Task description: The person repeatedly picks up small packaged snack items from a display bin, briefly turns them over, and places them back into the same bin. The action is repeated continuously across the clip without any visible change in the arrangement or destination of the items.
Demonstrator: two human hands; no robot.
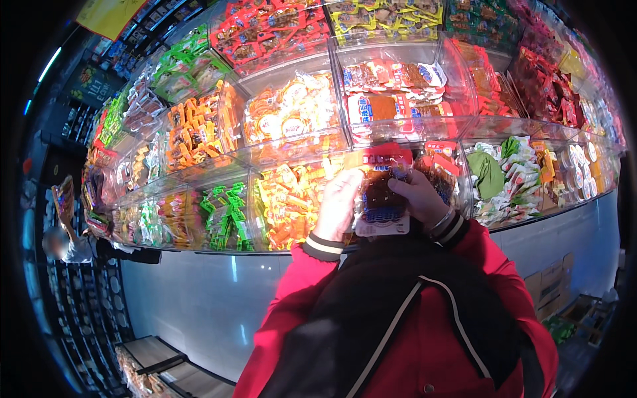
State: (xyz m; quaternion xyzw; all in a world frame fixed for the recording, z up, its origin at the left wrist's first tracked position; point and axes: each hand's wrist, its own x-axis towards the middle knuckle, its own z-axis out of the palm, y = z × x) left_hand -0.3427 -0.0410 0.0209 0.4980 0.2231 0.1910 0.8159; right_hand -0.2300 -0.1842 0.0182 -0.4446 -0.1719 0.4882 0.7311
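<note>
Between my two hands is a flat snack packet [379, 199] with a red top band, dark brown contents behind a clear front and a pale lower edge. It is held upright in front of my chest, over the front row of bins. My left hand [342, 199] grips its left edge, with its fingers partly washed out by glare. From the right, my right hand [423, 197] holds the packet with the thumb across its front. Similar red-topped packets [440, 159] lie in the bin just behind my right hand.
Clear-walled bins [292, 142] of wrapped snacks rise in tiers ahead. Orange packets [292, 192] and green packets [229, 209] fill bins to the left; white-and-green packets [507, 186] lie right. Another person [76, 242] reaches up at far left. Cardboard [551, 285] stands low at right.
</note>
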